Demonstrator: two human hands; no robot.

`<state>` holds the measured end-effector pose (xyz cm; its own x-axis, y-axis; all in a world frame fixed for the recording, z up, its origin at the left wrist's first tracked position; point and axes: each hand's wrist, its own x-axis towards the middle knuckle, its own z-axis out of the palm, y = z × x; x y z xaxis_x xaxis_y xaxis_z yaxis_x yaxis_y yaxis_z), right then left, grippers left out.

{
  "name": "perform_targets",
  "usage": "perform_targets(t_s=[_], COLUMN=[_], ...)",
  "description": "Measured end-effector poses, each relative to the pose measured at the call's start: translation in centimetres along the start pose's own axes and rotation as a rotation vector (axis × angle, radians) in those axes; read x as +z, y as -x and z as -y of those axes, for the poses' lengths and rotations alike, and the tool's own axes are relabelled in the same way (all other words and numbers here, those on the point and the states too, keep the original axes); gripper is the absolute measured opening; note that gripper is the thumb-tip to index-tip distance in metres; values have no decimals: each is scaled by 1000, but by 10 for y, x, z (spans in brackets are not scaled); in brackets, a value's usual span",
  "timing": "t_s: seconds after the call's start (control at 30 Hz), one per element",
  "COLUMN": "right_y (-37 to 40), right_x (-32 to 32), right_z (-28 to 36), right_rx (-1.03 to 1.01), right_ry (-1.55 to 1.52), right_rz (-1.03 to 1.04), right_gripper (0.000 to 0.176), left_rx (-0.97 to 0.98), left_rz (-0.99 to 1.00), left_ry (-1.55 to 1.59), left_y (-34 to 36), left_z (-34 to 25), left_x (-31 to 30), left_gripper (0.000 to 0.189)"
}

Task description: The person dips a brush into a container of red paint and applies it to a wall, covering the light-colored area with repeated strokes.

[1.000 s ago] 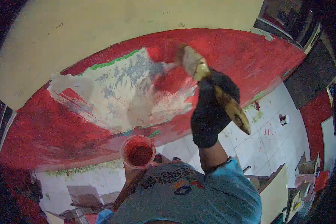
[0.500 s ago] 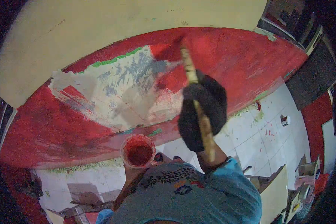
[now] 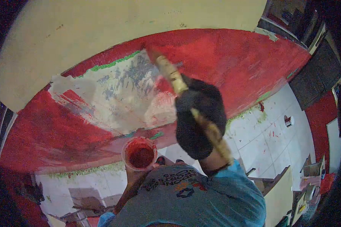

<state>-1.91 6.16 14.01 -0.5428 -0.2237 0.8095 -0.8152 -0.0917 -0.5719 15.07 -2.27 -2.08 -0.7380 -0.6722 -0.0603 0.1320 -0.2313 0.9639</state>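
Note:
My right hand (image 3: 201,115), in a black glove, grips a long paintbrush (image 3: 171,75) with a pale, stained handle. Its blurred bristles overlap the upper right edge of a whitish, grey-streaked patch on the red wall (image 3: 238,72). In my left hand (image 3: 133,176), low in the view, is a clear plastic cup (image 3: 125,162) with red paint (image 3: 141,156) inside. The cup hides most of that hand's fingers. Fresh red borders the pale patch (image 3: 125,102) on its right side, and a green strip (image 3: 115,62) runs along its top.
Above the red band the wall is cream (image 3: 132,19). White floor tiles (image 3: 250,130) with red and greenish spots lie below it. A small white cylinder (image 3: 289,121) stands on the floor at right, near a dark panel (image 3: 315,81). Boards and clutter fill the lower right.
My right hand has tilted the brush, and its tip has swept left toward the pale patch's upper edge. More red covers the patch's upper right corner area. The cup stays nearly still.

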Motion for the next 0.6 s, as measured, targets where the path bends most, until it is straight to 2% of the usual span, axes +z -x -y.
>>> perform_targets(t_s=[0.1,0.17,0.23,0.27,0.33,0.37,0.43,0.47,0.5,0.53,0.57,0.6], right_y=[-15,-15,-16,-17,-18,-15,-9,-1,0,4,6,6], right_x=[-12,-15,-14,-16,-20,-20,-19,-20,-19,-14,-10,-6], right_z=[3,-22,-33,-40,-50,-47,-38,-57,-51,-39,-28,-22], right_rx=[47,-31,57,58,103,103,106,66,68,76,83,433], right_ry=[299,267,51,50,31,29,246,219,220,208,193,-143], right_rz=[-61,-65,-342,-341,-534,-532,-494,-539,-538,-338,-139,-13], right_gripper=[14,18,21,21,20,20,9,18,18,15,14,17], left_rx=[-25,-40,-23,-23,-21,-20,-45,-46,70,185,181,105], left_rz=[6,14,19,18,8,6,35,34,28,23,25,60], left_ry=[-12,-9,-45,-46,37,38,87,87,26,-34,-35,63], left_y=[0,-1,-1,-1,-1,-1,-3,-3,-2,-2,-2,-4], left_z=[7,12,16,13,4,4,6,0,-12,-18,-7,10], left_x=[-5,-9,-13,-11,-3,-4,-6,-3,4,7,0,-10], left_gripper=[89,90,90,90,91,91,92,92,91,90,90,87])
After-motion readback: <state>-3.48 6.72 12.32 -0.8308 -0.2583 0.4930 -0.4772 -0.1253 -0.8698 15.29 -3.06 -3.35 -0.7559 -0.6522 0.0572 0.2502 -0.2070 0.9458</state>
